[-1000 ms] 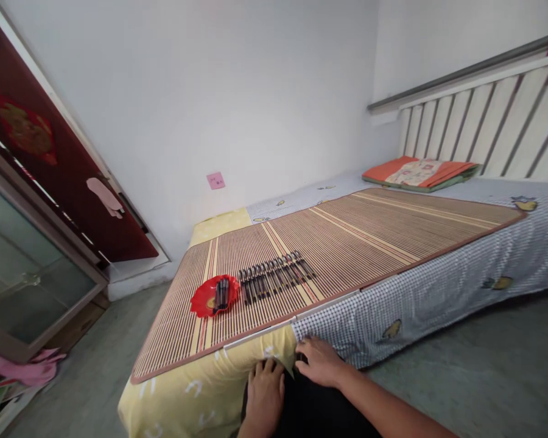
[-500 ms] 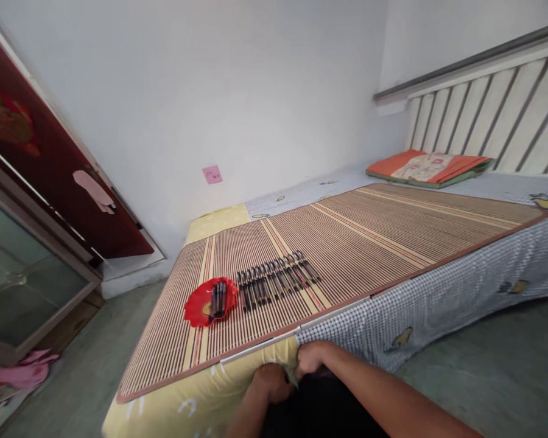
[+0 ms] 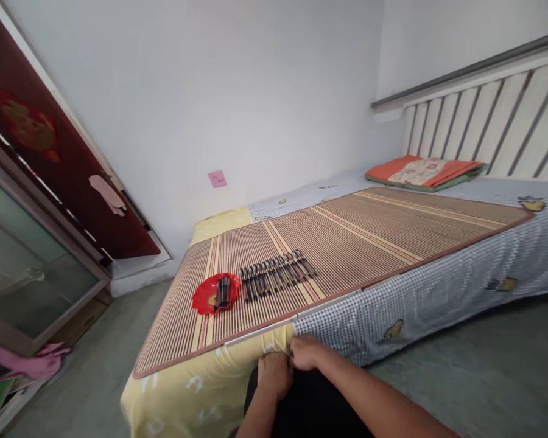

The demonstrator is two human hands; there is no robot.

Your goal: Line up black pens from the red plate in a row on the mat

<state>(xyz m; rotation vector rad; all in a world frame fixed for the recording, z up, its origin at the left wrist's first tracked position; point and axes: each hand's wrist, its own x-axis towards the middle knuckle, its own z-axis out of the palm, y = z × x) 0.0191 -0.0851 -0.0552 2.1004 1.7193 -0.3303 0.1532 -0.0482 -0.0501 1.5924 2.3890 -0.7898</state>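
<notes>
At the near edge of the bed, my left hand point(image 3: 274, 372) is closed with curled fingers against the yellow patterned bed sheet point(image 3: 201, 380). Beside it, my right hand point(image 3: 307, 353) is closed too, pinching the sheet where the yellow part meets the blue checked cloth point(image 3: 338, 328). The fingertips of both hands are largely hidden. Beyond them, a row of dark pens point(image 3: 276, 275) lies side by side on the striped bamboo mat point(image 3: 173, 331). Left of the row, a red scalloped dish point(image 3: 201, 297) holds several more dark pens point(image 3: 223, 291).
A folded orange and floral quilt point(image 3: 420, 172) lies at the far right, near the white slatted headboard point(image 3: 484, 115). A pink note point(image 3: 217, 179) is on the wall. At left stand a dark red door point(image 3: 68, 146) and a glass-fronted cabinet point(image 3: 27, 261), with pink cloth point(image 3: 36, 362) on the floor.
The view has shifted slightly. My left hand has risen closer to the bed edge and my right hand; both stay at the sheet. The pens and dish lie as before.
</notes>
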